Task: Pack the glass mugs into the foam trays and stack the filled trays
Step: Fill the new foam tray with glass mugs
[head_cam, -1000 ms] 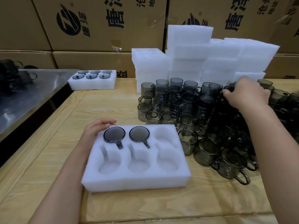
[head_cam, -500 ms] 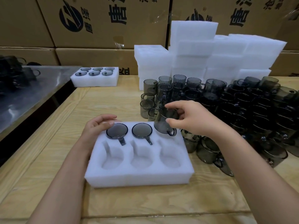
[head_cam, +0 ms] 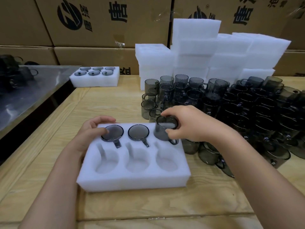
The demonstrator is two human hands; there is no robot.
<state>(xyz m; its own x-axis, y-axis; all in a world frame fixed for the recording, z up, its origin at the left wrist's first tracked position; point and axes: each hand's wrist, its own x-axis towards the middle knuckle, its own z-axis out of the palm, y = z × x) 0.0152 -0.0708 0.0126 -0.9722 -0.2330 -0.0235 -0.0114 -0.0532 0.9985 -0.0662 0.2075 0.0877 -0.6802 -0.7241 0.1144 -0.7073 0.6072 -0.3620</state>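
Note:
A white foam tray [head_cam: 132, 182] with six pockets lies in front of me on the wooden table. Two smoky glass mugs [head_cam: 138, 132] sit in its far left and far middle pockets. My right hand [head_cam: 186, 124] grips a third smoky mug [head_cam: 162, 131] by its rim, partly sunk in the far right pocket, handle toward me. My left hand [head_cam: 92, 129] holds the tray's far left corner, thumb on the rim of the left mug. The three near pockets hold nothing.
A dense crowd of loose smoky mugs [head_cam: 239, 109] fills the table's right side. Stacks of white foam trays [head_cam: 198, 52] stand behind them. A filled tray [head_cam: 94, 78] sits at the far left. Cardboard boxes [head_cam: 105, 20] line the back; a metal surface [head_cam: 24, 93] lies left.
My right hand took a mug from the pile, carried it left and lowered it into the tray's far right pocket. My left hand stayed on the tray's far left corner.

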